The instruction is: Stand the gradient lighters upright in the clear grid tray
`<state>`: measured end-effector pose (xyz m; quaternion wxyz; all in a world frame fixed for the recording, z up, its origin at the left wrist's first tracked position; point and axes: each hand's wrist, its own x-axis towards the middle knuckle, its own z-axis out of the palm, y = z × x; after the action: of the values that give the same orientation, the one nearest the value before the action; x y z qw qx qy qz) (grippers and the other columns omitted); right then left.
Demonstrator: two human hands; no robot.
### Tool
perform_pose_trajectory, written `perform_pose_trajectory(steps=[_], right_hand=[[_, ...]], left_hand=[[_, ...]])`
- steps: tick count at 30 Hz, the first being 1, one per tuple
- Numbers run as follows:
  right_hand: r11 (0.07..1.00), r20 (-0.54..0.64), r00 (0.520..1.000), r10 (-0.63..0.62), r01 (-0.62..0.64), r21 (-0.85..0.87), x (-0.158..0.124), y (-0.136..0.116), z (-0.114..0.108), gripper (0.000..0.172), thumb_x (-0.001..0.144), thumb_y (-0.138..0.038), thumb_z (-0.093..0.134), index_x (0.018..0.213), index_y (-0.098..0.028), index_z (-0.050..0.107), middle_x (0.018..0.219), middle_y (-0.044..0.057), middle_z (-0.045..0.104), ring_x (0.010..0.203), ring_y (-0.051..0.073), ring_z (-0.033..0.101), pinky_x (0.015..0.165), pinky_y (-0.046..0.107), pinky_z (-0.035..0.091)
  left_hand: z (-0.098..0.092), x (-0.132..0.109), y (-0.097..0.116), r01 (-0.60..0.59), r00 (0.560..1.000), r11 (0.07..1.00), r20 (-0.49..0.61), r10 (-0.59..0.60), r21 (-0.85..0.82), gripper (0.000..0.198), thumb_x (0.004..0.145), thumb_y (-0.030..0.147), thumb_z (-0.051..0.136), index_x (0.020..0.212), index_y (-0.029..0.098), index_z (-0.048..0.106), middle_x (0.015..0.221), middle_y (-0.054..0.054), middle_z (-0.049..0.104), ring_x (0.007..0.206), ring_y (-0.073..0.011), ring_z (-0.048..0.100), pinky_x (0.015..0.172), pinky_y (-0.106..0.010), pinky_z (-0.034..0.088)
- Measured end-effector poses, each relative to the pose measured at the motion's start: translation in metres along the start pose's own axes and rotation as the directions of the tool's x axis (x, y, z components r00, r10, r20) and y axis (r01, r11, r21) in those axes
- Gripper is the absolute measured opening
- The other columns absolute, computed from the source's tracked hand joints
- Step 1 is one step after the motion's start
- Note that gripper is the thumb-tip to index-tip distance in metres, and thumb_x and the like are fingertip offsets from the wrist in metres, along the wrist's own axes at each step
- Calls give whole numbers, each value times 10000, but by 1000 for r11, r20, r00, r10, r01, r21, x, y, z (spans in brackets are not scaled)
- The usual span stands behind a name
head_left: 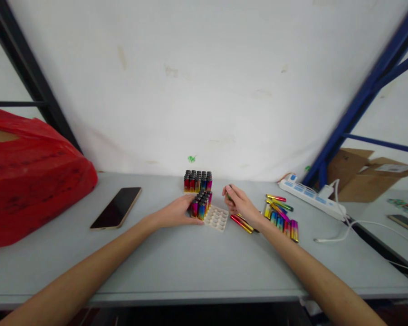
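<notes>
We seem mid-loading: our left hand [177, 212] steadies the pocketed tray [217, 219], our right hand [239, 203] pinches an apparent lighter [228, 196], likely needing upright placing

Your left forearm [105, 256] and right forearm [304, 267]: bare, slim, tapering. Your left hand [177, 212], right hand [240, 203]: bare, slender-fingered.

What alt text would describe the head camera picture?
A person's left hand curves around upright, black-topped shiny cylinders in a partly filled white tray; the right hand, beside it, holds a mostly hidden item. Behind stands another upright cluster; loose tubes lie at right, a phone at left.
</notes>
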<state>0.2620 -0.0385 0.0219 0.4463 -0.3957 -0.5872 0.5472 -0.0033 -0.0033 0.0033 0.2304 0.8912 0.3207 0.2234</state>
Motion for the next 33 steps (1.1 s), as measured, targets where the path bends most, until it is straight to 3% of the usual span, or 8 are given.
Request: perform_pose_trajectory(steps=[3,6,12,20,28,33], right_hand=[[997,-50,998,30,-33,-65,-1,0,4,655,929,-812,421,610,-243,359,538,-89,207,469,85,145,446,253,117],[993,-122,992,13,-27,-117,0,4,10,618,947,-717,392,539,-267,279,492,-77,178,447,94,157,445,281,131],[974,-143,988,-57,24,-227,2,12,16,451,894,-519,388,520,-273,326,465,-55,261,438,109,240,461,298,203],[965,-157,985,-68,25,-260,5,14,7,621,917,-735,376,510,-267,336,452,-63,250,448,106,240,484,289,205],[926,-147,981,-123,60,-373,7,18,4,525,935,-584,351,516,-266,360,453,-46,314,453,119,314,507,295,261],[929,-113,988,-106,58,-365,6,17,1,656,979,-719,310,545,-242,432,479,-40,341,477,128,338,514,293,269]], left_hand=[[-1,0,2,18,1000,1000,-4,-18,-15,772,761,538,888,1398,193,620,1415,-110,681,1273,-354,641,1141,-434,466],[0,0,2,30,1000,999,-1,-30,-16,764,760,528,889,1393,189,628,1418,-112,680,1276,-358,639,1143,-435,465],[-1,1,2,28,1000,1000,1,-28,-5,756,757,533,889,1380,184,642,1392,-110,694,1253,-355,650,1136,-429,472],[-2,0,4,54,999,998,8,-54,30,777,756,539,888,1393,180,625,1439,-127,662,1310,-366,618,1178,-454,436],[-1,0,1,19,1000,1000,4,-19,5,757,769,532,883,1400,204,625,1419,-105,678,1284,-348,631,1162,-437,450],[-2,0,4,30,999,999,12,-30,13,732,766,541,880,1367,195,645,1416,-115,677,1287,-355,627,1164,-450,449]])
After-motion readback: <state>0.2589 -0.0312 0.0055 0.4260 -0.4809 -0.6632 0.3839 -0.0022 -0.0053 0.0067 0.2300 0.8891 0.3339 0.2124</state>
